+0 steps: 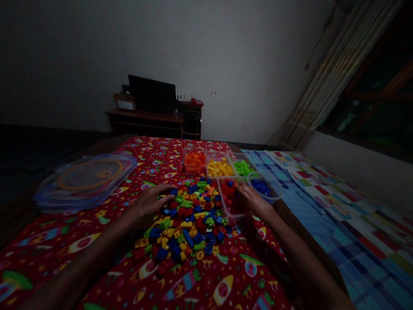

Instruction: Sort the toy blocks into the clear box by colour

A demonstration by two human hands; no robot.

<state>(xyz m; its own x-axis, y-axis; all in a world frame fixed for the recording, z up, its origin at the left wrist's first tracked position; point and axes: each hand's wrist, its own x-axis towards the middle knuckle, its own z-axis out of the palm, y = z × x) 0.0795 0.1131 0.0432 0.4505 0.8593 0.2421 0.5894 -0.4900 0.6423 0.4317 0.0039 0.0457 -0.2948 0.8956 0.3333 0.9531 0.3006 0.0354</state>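
Observation:
My left hand [154, 199] is at the left edge of a heap of mixed toy building bricks [187, 224], its thumb and fingers closed round a blue brick [174, 192]. Over the clear box of red bricks [229, 199] reaches my right hand [251, 198]. Its fingers are bent together, and what they hold, if anything, is hidden. A small blue piece [230, 184] shows near those fingertips; whether it lies inside the box or beyond its wall I cannot tell.
Clear boxes of orange bricks [195, 160], yellow bricks [220, 168], green bricks [243, 167] and blue bricks [261, 187] stand behind and right. Stacked clear lids [87, 181] lie left on the red patterned cloth [129, 267]. A desk with a dark monitor [153, 94] stands at the wall.

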